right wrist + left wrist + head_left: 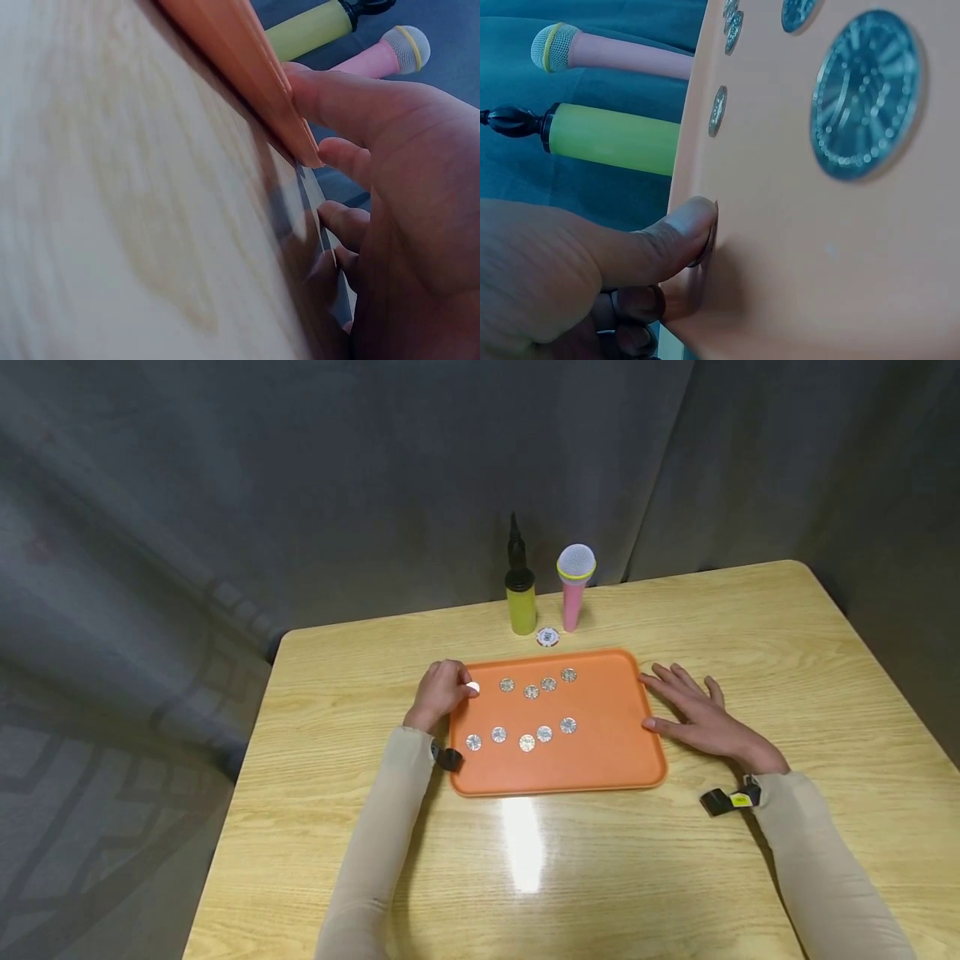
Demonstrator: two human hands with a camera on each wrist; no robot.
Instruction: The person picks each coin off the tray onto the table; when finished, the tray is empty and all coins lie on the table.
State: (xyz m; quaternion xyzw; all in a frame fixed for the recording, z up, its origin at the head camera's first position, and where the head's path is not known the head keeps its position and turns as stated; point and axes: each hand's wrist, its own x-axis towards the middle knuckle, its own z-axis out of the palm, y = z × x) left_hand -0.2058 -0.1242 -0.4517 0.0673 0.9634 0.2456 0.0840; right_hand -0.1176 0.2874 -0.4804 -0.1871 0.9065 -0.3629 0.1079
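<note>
My left hand (pixel 442 692) pinches a silver coin (pixel 473 687) between thumb and fingers, at the upper left corner of the orange tray (pixel 607 764). In the left wrist view the coin (pixel 711 238) stands nearly edge-on under the thumb, close to the tray's surface. Several more silver coins lie flat on the tray in two rows, among them a back-row coin (pixel 507 685) and a front-row coin (pixel 473 742). My right hand (pixel 701 718) is spread at the tray's right rim, thumb and forefinger touching it. In the right wrist view those fingers rest against the rim (pixel 289 97).
Behind the tray stand a yellow-green hand pump (pixel 522 606) with a black nozzle and a pink toy microphone (pixel 573 593). A red-and-white poker chip (pixel 547 637) lies in front of them. The wooden table (pixel 600 877) backs onto a dark grey curtain (pixel 375 485).
</note>
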